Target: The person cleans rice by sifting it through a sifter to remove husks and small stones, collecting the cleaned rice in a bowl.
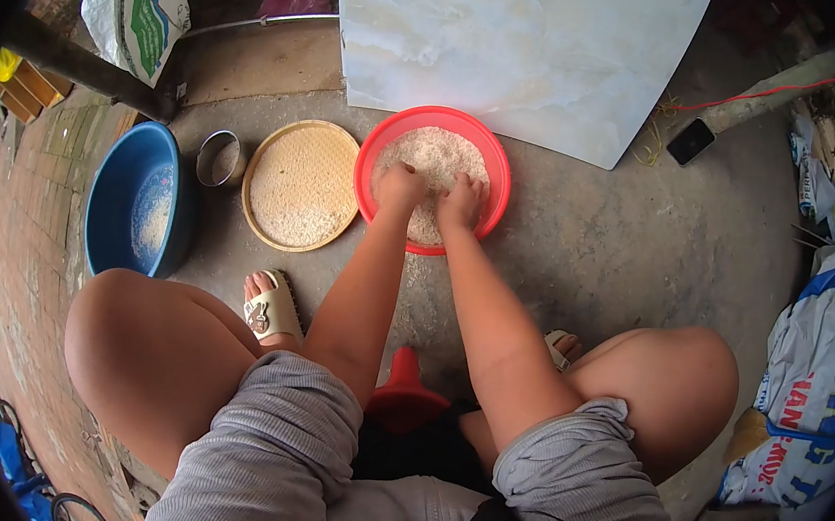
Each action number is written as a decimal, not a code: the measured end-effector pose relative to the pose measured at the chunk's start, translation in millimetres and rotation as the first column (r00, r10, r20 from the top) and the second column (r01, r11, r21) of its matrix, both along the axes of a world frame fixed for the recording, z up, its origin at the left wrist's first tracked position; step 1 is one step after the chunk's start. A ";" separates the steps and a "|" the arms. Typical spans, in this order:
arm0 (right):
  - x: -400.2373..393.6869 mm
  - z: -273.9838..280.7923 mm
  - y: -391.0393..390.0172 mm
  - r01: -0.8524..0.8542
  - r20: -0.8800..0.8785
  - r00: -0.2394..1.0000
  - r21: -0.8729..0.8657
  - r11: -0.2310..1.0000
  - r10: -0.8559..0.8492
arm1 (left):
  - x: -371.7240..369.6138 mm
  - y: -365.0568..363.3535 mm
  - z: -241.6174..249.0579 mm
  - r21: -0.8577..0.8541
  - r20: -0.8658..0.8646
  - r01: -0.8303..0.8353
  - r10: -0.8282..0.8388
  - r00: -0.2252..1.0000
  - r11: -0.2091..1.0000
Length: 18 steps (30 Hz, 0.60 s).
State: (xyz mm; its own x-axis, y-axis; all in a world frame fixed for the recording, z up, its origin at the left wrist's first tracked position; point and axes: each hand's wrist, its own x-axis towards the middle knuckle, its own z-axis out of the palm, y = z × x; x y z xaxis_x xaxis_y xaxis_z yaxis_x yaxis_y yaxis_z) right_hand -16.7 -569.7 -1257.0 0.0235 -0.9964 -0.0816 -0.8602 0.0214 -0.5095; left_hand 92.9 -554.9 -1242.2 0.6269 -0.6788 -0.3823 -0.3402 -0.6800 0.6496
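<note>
A red basin (501, 183) on the concrete floor holds a heap of pale, flaky grain (435, 148). Both hands are inside it. My left hand (401, 187) is at the left of the grain with its fingers curled into it. Just to the right, my right hand (460, 201) touches the grain with bent fingers. The fingertips of both are partly hidden, and what they hold cannot be made out. Beside the basin on the left lies a round woven tray (295, 176) with a thin layer of grain, thicker near its lower edge.
A metal bowl (218, 159) and a blue tub (131, 203) with some grain stand farther left. A marbled board (518, 49) lies beyond the basin. A phone (690, 142) is at the right, with printed sacks (812, 389) below it. A red cone-shaped object (405, 390) stands between the legs.
</note>
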 end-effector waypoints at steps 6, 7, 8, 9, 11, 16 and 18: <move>4.7 -32.9 -7.5 0.057 0.230 0.969 0.158 0.986 -0.093 | -24.8 0.3 -15.6 -0.128 -0.507 -0.105 0.026 0.862 0.986; 5.1 -38.7 -10.5 0.049 0.349 0.928 0.237 0.970 -0.132 | -24.1 -2.3 -16.7 -0.147 -0.627 -0.174 0.044 0.777 0.974; 4.2 -44.6 -13.1 0.032 0.457 0.871 0.313 0.949 -0.180 | -23.8 -5.1 -17.9 -0.154 -0.735 -0.242 0.053 0.676 0.958; 3.8 -38.8 -12.8 0.035 0.456 0.871 0.314 0.949 -0.183 | -23.5 -6.6 -15.4 -0.154 -0.736 -0.240 0.051 0.675 0.959; 3.8 -27.3 -12.7 -0.006 0.474 0.864 0.351 0.936 -0.172 | -21.5 -9.8 -10.4 -0.170 -0.700 -0.268 0.075 0.710 0.948; 12.5 7.4 -21.1 0.097 0.438 0.876 0.245 0.965 -0.200 | -14.6 -16.7 23.8 -0.040 -0.746 -0.321 0.185 0.640 0.946; 20.3 3.8 -21.2 0.158 0.553 0.790 0.235 0.959 -0.266 | -20.9 -20.4 35.1 -0.037 -0.715 -0.186 0.104 0.691 0.982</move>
